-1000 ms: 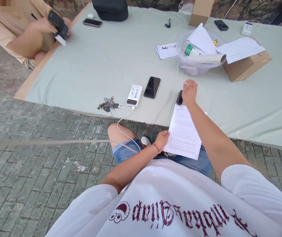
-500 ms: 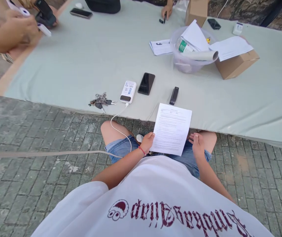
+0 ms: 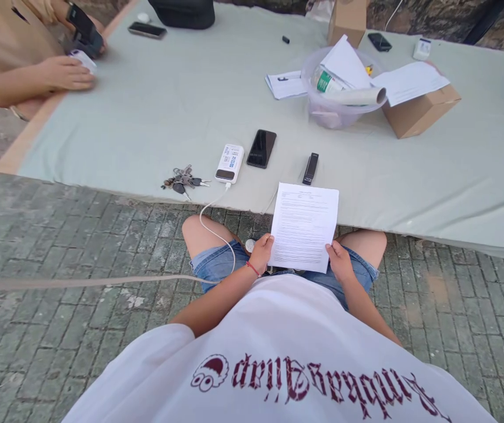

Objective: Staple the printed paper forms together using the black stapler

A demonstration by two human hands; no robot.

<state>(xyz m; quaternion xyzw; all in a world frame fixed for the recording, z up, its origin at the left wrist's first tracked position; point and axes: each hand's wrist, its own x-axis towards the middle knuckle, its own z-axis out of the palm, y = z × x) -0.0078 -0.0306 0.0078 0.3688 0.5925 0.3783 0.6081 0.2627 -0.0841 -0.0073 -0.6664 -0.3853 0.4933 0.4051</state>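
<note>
The sheet rests over the person's lap, its top edge at the table rim. The left hand pinches its lower left corner; the right hand grips the lower right, though how firmly is hard to see. Holding both corners evenly, thumbs on top, should keep it flat and readable, clear of the black stick just beyond.

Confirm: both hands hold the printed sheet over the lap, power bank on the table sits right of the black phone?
Not quite. In the head view the power bank sits left of the black phone. The rest holds: left hand and right hand hold the printed sheet over the lap.
</note>
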